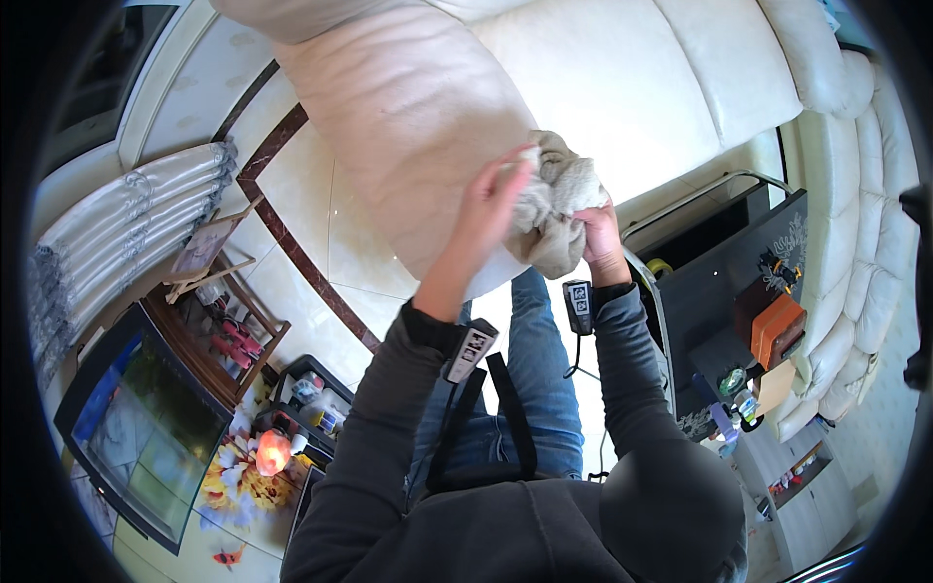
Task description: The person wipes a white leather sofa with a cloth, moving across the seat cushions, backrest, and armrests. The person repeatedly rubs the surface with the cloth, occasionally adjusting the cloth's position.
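A crumpled beige and off-white cloth (557,200) is bunched between my hands, above the end of the pale leather sofa seat (423,138). My right hand (603,229) grips its lower right side, with the thumb pressed into the folds. At the cloth's left edge is my left hand (499,193), slightly blurred, with a bit of fabric between its thumb and fingers. Part of its grip is hidden behind the folds.
To the right stands a black coffee table (700,291) with an orange box (778,331) on it. A fish tank (146,430), a wooden easel (211,248) and a dark tray (310,404) of items are at left. Cables hang from the wrist devices.
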{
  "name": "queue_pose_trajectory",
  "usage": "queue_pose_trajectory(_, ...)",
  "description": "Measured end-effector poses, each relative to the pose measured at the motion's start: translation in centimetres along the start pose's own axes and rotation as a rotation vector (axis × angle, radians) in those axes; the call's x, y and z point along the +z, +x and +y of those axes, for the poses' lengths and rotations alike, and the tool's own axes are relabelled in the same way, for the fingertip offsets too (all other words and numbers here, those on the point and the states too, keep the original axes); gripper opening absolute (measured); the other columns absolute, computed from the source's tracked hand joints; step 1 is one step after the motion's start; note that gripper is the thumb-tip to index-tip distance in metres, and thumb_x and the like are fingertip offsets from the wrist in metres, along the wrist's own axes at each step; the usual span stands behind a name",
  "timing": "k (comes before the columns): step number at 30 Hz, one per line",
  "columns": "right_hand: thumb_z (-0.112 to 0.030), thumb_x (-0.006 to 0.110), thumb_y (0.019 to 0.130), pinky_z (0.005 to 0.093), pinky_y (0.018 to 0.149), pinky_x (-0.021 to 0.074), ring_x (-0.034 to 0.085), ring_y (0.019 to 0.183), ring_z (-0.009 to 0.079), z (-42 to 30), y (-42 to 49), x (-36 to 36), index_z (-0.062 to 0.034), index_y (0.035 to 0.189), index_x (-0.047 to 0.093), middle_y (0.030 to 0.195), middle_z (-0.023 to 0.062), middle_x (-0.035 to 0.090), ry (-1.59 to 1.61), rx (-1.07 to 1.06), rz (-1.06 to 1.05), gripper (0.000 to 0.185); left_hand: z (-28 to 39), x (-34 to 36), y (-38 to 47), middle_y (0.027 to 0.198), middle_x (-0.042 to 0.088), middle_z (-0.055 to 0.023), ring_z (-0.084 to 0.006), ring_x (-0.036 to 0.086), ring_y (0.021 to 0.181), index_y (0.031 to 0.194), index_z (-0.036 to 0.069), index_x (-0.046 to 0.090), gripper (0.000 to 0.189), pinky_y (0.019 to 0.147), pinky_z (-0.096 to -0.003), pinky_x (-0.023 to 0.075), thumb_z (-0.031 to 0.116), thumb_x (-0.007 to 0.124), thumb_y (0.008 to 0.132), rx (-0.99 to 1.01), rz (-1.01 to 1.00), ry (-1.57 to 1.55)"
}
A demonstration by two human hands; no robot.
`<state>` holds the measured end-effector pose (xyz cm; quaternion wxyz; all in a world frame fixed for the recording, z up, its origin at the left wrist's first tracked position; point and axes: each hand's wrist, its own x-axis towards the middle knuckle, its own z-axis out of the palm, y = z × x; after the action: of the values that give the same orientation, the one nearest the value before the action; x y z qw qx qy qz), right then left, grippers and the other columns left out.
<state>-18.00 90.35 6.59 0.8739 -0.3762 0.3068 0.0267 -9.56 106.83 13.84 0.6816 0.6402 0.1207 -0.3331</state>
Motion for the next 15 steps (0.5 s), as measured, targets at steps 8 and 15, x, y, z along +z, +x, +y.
queue_pose_trajectory(8, -0.037, 0.054, 0.089, 0.0379, 0.091, 0.0482, 0.060, 0.102, 0.0278, -3.2, -2.2, 2.0, 0.0004, 0.126, 0.050, 0.116, 0.0158, 0.060, 0.398, 0.186, 0.112, 0.052, 0.3, 8.4, -1.8, 0.106, 0.056, -0.0179, -0.0331, 0.052, 0.097, 0.113, -0.007, 0.051, 0.049, 0.089, -0.0418, 0.0362, 0.029, 0.060, 0.082, 0.637, 0.077, 0.871)
queue_pose_trajectory(15, -0.035, 0.057, 0.087, 0.0383, 0.092, 0.0473, 0.059, 0.104, 0.0277, -4.5, 1.4, 1.9, 0.0009, 0.125, 0.050, 0.119, 0.0160, 0.059, 0.229, 0.200, 0.127, 0.053, 0.1, 8.6, -1.4, 0.120, 0.057, -0.0171, -0.0286, 0.052, 0.106, 0.107, -0.002, 0.061, 0.032, 0.100, -0.0444, 0.0325, 0.019, 0.060, 0.082, 0.761, -0.187, 1.087)
